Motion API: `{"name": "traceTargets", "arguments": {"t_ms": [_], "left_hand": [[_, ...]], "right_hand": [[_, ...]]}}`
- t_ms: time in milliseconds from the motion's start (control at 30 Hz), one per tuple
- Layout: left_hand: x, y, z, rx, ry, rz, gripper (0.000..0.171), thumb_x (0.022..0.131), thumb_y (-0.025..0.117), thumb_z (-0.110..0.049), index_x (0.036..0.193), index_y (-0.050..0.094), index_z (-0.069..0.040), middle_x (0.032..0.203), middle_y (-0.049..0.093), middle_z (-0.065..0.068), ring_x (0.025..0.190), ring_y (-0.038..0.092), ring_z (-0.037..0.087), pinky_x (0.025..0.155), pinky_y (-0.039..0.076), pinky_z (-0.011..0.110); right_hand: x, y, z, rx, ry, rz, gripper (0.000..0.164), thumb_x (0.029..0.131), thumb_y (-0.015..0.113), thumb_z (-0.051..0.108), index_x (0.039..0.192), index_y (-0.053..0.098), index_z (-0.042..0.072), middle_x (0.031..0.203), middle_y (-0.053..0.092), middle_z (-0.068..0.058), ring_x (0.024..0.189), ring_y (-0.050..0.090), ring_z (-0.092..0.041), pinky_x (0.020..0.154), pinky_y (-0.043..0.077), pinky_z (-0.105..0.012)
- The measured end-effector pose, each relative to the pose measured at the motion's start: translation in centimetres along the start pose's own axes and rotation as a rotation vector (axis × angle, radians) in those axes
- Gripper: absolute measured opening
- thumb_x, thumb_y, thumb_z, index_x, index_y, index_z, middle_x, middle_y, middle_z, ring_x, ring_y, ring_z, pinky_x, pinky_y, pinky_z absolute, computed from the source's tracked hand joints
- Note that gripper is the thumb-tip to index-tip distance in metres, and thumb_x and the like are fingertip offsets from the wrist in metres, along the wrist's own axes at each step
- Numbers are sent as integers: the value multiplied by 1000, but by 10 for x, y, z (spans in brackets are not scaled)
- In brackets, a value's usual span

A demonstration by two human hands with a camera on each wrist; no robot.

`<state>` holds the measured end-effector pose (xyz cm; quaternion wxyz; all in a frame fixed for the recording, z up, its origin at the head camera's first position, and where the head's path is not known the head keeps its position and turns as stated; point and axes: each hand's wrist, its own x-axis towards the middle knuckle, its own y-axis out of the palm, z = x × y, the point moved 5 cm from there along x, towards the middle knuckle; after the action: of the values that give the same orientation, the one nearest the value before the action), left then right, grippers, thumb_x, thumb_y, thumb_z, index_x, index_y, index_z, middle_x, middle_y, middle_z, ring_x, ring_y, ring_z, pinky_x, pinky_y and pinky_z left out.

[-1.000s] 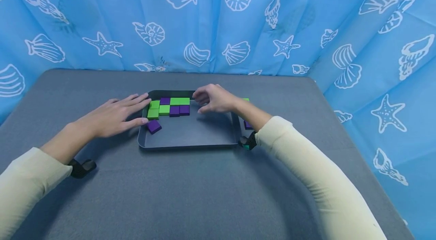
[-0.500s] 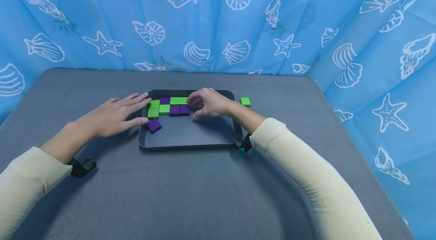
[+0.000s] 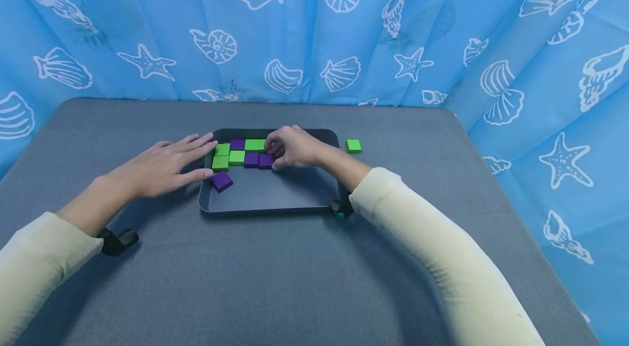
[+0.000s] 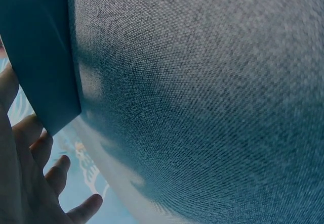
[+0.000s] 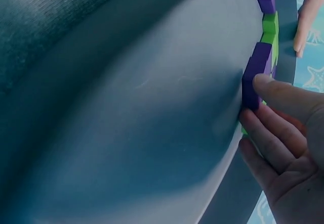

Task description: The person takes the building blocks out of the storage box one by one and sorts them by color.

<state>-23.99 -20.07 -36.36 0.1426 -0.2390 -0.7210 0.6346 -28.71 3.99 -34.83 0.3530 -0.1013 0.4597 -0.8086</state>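
Green and purple square tiles stand in two rows at the back left of a dark shallow tray point(image 3: 295, 208). My right hand point(image 3: 297, 148) bends over the right end of these rows. In the right wrist view its thumb touches a purple tile point(image 5: 251, 85), with the other fingers round that tile's end; a green tile point(image 5: 271, 29) shows just beyond. My left hand point(image 3: 164, 168) rests on the tray's left rim, fingers straight. In the left wrist view those fingers lie along the tray's outer wall point(image 4: 40, 52). One purple tile point(image 3: 222, 182) lies askew near the left thumb.
A single green tile point(image 3: 353, 146) lies on the grey table point(image 3: 245, 280) right of the tray. Behind the table hangs a blue curtain point(image 3: 304, 24) with white shell prints. My right forearm covers part of the tray's right side.
My right hand has moved left and slightly down onto the tiles at the row's right end. The green tile outside the tray has come into fuller view. The left hand stays put.
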Motion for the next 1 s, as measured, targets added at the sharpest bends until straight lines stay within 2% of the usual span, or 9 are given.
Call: {"name": "traceTargets", "arguments": {"t_ms": [167, 267, 533, 800, 1000], "left_hand": [[0, -1, -1, -1, 3, -1, 76, 100, 42, -61, 158, 28, -14, 164, 21, 13, 148, 20, 42, 108, 22, 71], [-1, -1, -1, 0, 4, -2, 76, 100, 42, -61, 158, 29, -14, 164, 21, 13, 148, 20, 42, 108, 22, 72], [-1, -1, -3, -1, 8, -1, 75, 100, 42, -61, 158, 28, -14, 164, 22, 13, 148, 21, 42, 107, 22, 72], [-1, 0, -1, -8, 4, -4, 76, 100, 43, -61, 158, 29, -15, 164, 21, 12, 148, 21, 42, 108, 22, 72], [-1, -1, -2, -9, 4, -3, 76, 100, 44, -61, 158, 29, -14, 164, 22, 13, 148, 21, 42, 107, 22, 72]], "right_hand": [[4, 1, 1, -29, 14, -4, 40, 85, 79, 5, 122, 66, 1, 118, 71, -11, 109, 67, -17, 104, 45, -30], [4, 1, 2, -27, 15, -3, 38, 86, 78, 4, 122, 66, 0, 117, 71, -12, 108, 68, -18, 93, 52, -27], [0, -1, 1, -30, 6, 14, 39, 87, 76, 4, 124, 64, 1, 120, 69, -10, 111, 66, -18, 94, 52, -26], [-17, -22, -2, 2, -19, 3, 41, 87, 76, 2, 126, 64, -1, 120, 69, -11, 110, 66, -19, 96, 51, -30], [-39, -40, -10, 4, -24, -5, 40, 87, 75, 1, 125, 64, -1, 120, 69, -11, 111, 66, -20, 98, 51, -35]]}}
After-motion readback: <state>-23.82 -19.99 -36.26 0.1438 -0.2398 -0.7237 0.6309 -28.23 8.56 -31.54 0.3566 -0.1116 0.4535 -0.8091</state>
